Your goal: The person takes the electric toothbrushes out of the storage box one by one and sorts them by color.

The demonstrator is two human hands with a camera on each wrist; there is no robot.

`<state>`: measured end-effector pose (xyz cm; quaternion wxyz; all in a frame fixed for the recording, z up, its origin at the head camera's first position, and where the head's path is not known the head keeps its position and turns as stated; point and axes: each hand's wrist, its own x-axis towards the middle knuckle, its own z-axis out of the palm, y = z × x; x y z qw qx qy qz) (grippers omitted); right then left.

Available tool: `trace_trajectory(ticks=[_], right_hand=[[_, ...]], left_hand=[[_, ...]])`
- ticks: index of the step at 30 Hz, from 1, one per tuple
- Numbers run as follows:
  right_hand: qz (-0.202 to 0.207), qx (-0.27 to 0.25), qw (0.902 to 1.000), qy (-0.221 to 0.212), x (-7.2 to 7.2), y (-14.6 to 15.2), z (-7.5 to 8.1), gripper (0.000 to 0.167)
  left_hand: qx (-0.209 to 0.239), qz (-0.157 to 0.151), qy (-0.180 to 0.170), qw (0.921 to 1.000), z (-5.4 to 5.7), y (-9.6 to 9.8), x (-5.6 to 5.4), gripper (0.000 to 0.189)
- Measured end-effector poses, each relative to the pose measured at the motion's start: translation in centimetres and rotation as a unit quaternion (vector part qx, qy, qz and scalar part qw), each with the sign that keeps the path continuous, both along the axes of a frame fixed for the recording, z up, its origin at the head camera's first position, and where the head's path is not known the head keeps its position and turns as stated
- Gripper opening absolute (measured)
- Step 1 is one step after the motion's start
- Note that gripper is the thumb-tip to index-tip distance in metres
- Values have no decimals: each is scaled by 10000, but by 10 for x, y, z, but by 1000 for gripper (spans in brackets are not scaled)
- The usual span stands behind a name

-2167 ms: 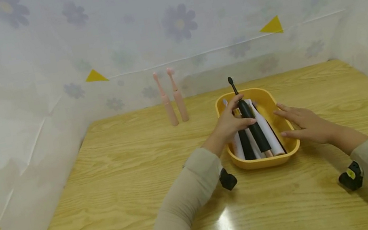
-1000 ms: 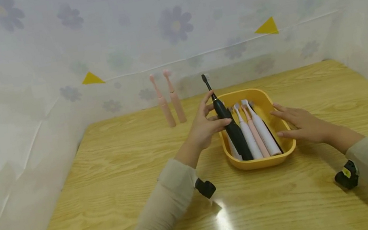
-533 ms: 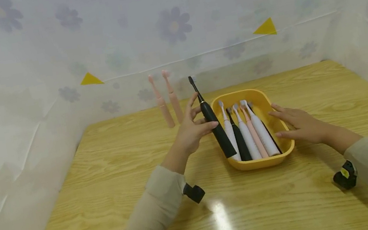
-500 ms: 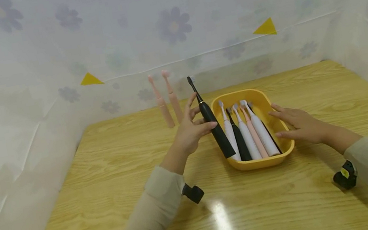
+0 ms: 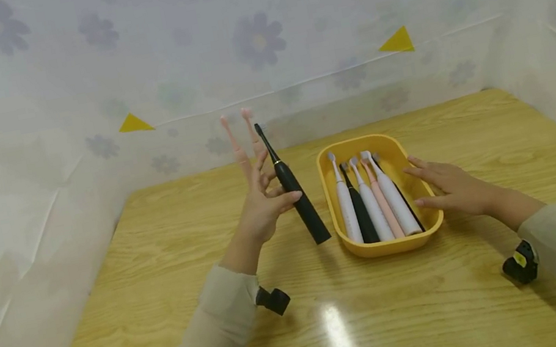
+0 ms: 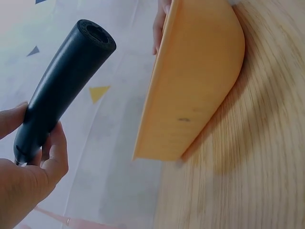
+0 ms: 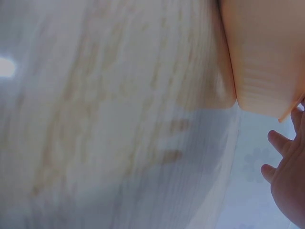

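My left hand (image 5: 257, 209) pinches a black electric toothbrush (image 5: 300, 199) by its handle, tilted with the brush head up, above the table left of a yellow bin (image 5: 390, 248). In the left wrist view the toothbrush (image 6: 64, 83) shows its round base end, apart from the bin (image 6: 195, 81). My right hand (image 5: 453, 187) has its fingers extended at the bin's right rim. Inside the bin lie several electric toothbrushes side by side: white ones (image 5: 348, 211), black ones (image 5: 364, 217) and a pink one (image 5: 384, 204).
Two pink toothbrushes (image 5: 237, 149) stand toward the back of the wooden table (image 5: 174, 278), partly hidden behind my left hand. A white flowered sheet (image 5: 169, 62) with yellow triangles (image 5: 135, 123) hangs around the back and sides.
My left hand has lifted the black toothbrush out of the bin and carried it left, toward the two pink ones. My right hand has stayed at the bin's rim.
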<state>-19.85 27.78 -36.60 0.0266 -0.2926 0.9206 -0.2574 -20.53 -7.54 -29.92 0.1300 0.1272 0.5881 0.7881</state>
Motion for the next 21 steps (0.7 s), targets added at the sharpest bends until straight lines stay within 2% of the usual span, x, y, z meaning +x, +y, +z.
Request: trace_trajectory(ticks=[5, 8, 17, 21], right_hand=[[-2, 27, 10000, -5, 0, -1, 1, 66], [-12, 27, 10000, 7, 1, -2, 2, 66], [-25, 35, 9999, 92, 1, -2, 0, 65], [-14, 8, 10000, 52, 0, -2, -1, 65]], left_hand=[[269, -55, 172, 9995, 0, -11, 0, 88], [274, 2, 256, 9993, 0, -16, 0, 88], [65, 354, 212, 9991, 2, -35, 2, 88], [-85, 607, 187, 9979, 4, -43, 2, 87]])
